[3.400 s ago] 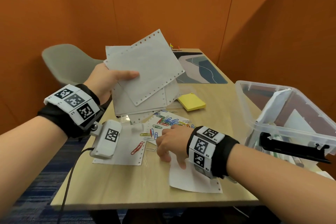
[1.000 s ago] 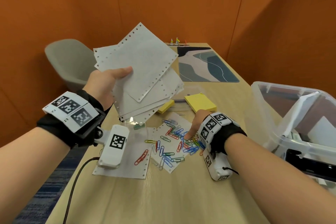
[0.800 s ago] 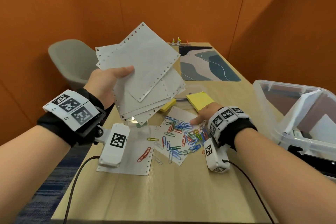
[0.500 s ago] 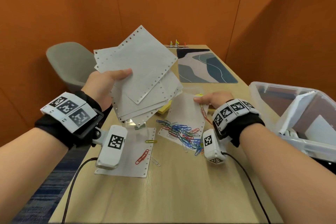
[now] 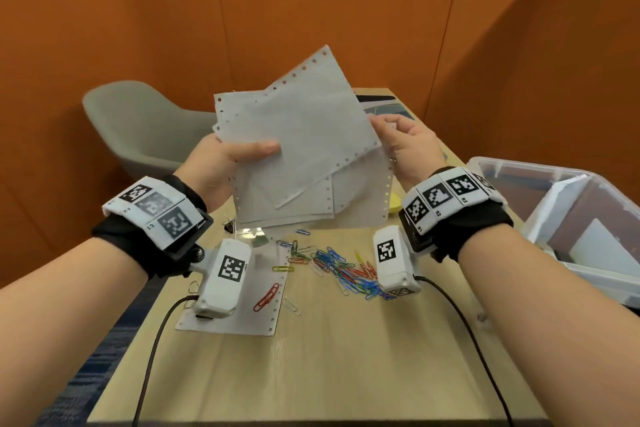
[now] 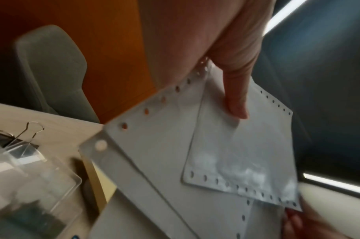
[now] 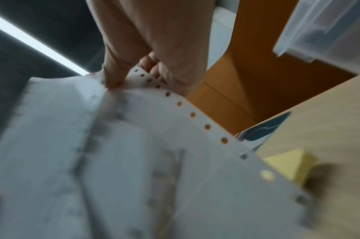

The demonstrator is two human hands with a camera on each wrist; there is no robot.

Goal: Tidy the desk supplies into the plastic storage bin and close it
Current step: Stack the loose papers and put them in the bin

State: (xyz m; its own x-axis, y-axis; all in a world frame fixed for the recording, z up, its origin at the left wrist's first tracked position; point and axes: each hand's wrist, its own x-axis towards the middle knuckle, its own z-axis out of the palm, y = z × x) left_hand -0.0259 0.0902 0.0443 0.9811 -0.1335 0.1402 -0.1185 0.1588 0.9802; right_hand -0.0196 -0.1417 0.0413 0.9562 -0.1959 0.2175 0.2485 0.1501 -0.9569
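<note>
Spanning the lower half of the head view, a pale wooden worktop is seen in front of orange walls, with a grey shell chair at its far left. A clear plastic storage bin stands open at the right edge, white sheets leaning inside it. Above the worktop, a fanned stack of white perforated-edge paper sheets is held up between both hands. The left hand is closed on the stack's left side, thumb pressed across the front. The right hand pinches the right edge between thumb and fingers. One more perforated sheet lies flat on the worktop below. Coloured paper clips are scattered beside it, and a yellow sticky-note pad lies behind the stack.
</note>
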